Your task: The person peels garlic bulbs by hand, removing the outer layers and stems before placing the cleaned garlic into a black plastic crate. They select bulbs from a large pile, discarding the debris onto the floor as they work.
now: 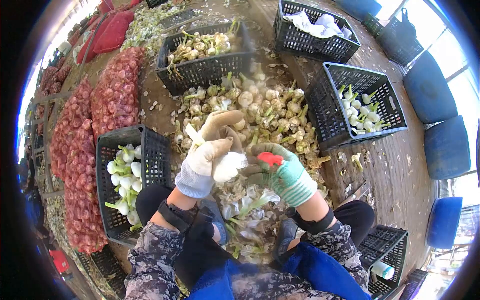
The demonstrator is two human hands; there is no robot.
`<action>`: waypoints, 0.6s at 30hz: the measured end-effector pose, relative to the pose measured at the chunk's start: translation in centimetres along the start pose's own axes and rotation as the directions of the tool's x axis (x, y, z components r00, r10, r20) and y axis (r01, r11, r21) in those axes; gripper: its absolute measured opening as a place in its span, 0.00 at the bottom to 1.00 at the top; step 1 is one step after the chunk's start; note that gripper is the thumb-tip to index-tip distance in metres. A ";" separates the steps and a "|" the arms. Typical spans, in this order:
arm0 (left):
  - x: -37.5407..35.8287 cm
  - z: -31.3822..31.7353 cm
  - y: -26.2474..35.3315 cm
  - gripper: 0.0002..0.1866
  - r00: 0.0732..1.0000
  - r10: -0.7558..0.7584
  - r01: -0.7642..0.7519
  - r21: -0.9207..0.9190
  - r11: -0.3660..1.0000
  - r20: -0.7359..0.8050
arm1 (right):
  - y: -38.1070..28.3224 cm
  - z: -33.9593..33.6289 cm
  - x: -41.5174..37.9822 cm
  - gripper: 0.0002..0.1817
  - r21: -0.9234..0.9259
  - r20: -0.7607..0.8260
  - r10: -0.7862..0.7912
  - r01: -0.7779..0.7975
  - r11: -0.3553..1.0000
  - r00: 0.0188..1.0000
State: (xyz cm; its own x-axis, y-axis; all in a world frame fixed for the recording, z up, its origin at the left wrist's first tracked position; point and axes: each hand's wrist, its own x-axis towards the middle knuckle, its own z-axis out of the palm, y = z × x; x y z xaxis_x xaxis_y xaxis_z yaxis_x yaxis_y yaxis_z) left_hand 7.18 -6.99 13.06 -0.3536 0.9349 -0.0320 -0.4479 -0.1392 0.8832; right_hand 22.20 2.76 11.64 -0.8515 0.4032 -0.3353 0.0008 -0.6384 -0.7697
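Observation:
My left hand, in a pale glove with a grey-blue cuff, is closed around a white garlic bulb. The bulb's cut stem sticks out past the thumb. Close beside it, my right hand wears a green-and-white striped glove and grips a small red-handled tool; its working end is hidden. Below both hands lies a heap of peeled skins and leaves between my feet. Ahead of them spreads a pile of unpeeled garlic on the floor.
Peeled white bulbs sit in a black crate at left and another crate at right. A crate ahead holds untrimmed garlic; one has white cloth. Full red mesh sacks line the left, blue barrels the right.

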 end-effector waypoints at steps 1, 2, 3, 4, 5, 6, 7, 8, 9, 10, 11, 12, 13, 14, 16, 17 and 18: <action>0.0 0.1 0.0 0.23 1.000 -0.019 0.018 -0.018 1.000 -0.004 | -0.5 0.3 -0.4 0.23 -0.112 -0.023 -0.052 0.049 0.992 0.998; 0.0 0.2 -0.1 0.23 0.999 -0.039 0.039 -0.035 0.999 -0.005 | -0.6 0.4 -0.7 0.22 -0.224 -0.043 -0.107 0.095 0.970 0.993; 0.0 -0.5 -0.6 0.21 0.998 -0.058 0.059 -0.024 0.998 0.006 | -0.2 0.8 -0.4 0.20 -0.426 0.069 -0.368 0.361 0.830 0.927; 0.4 -0.6 -0.8 0.22 0.996 -0.085 0.084 -0.039 0.996 -0.012 | 0.3 1.1 -0.2 0.19 -0.581 0.176 -0.597 0.572 0.579 0.783; 0.7 -0.4 -1.0 0.23 0.993 -0.110 0.108 -0.054 0.993 -0.031 | -0.4 1.2 0.4 0.18 -0.670 0.334 -0.649 0.656 0.347 0.684; 1.0 -0.4 -1.3 0.24 0.990 -0.135 0.131 -0.070 0.989 -0.051 | -0.8 1.2 0.7 0.18 -0.703 0.496 -0.648 0.705 0.092 0.578; 1.2 -0.7 -2.0 0.23 0.988 -0.134 0.125 -0.122 0.985 -0.071 | -0.3 1.7 0.7 0.16 -0.666 0.371 -0.641 0.673 0.321 0.672; 1.4 -0.8 -2.4 0.22 0.987 -0.133 0.116 -0.173 0.978 -0.092 | -0.3 1.9 0.4 0.16 -0.657 0.411 -0.617 0.687 0.310 0.671; 1.0 -1.2 -2.1 0.21 0.982 -0.185 0.159 -0.338 0.927 -0.046 | -0.2 2.3 -0.1 0.16 -0.645 0.450 -0.592 0.702 0.303 0.668; 0.8 -1.5 -1.6 0.20 0.973 -0.231 0.204 -0.491 0.847 0.007 | 0.2 2.5 -0.6 0.16 -0.631 0.487 -0.566 0.716 0.298 0.665; 1.4 -2.6 -2.4 0.20 0.979 -0.203 0.182 -0.564 0.806 0.025 | 1.3 2.3 -1.2 0.14 -0.576 0.562 -0.424 0.704 0.416 0.710; 1.6 -3.0 -2.3 0.19 0.979 -0.193 0.196 -0.604 0.773 0.072 | 2.6 1.8 -1.6 0.13 -0.685 0.575 -0.204 0.603 0.410 0.792; 1.6 -2.9 -1.9 0.19 0.977 -0.214 0.178 -0.593 0.785 0.010 | 3.1 0.9 -1.2 0.13 -0.795 0.458 -0.167 0.487 0.363 0.873; 1.4 -2.4 -1.5 0.18 0.970 -0.237 0.163 -0.583 0.796 -0.052 | 3.4 0.0 -1.0 0.13 -0.883 0.325 -0.136 0.351 0.312 0.936; 1.8 -2.1 -1.8 0.17 0.963 -0.245 0.149 -0.547 0.824 -0.107 | 2.6 -1.5 -0.1 0.17 -0.865 0.229 -0.334 0.349 0.362 0.914; 1.8 -1.9 -2.2 0.17 0.958 -0.254 0.146 -0.531 0.835 -0.136 | 2.2 -0.6 -0.3 0.19 -0.811 0.133 -0.266 0.259 0.525 0.955; 1.6 -1.7 -2.5 0.17 0.949 -0.248 0.135 -0.455 0.880 -0.196 | 2.0 0.5 -0.4 0.22 -0.727 0.039 -0.184 0.154 0.669 0.982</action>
State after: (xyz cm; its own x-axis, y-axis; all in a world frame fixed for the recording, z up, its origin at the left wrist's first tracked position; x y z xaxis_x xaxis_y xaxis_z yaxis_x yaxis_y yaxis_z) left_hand 6.29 -5.67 9.99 -0.3858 0.8573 -0.3409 -0.8160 -0.1446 0.5597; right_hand 22.27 1.01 10.50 -0.8568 0.4881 -0.1664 0.2504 0.1116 -0.9617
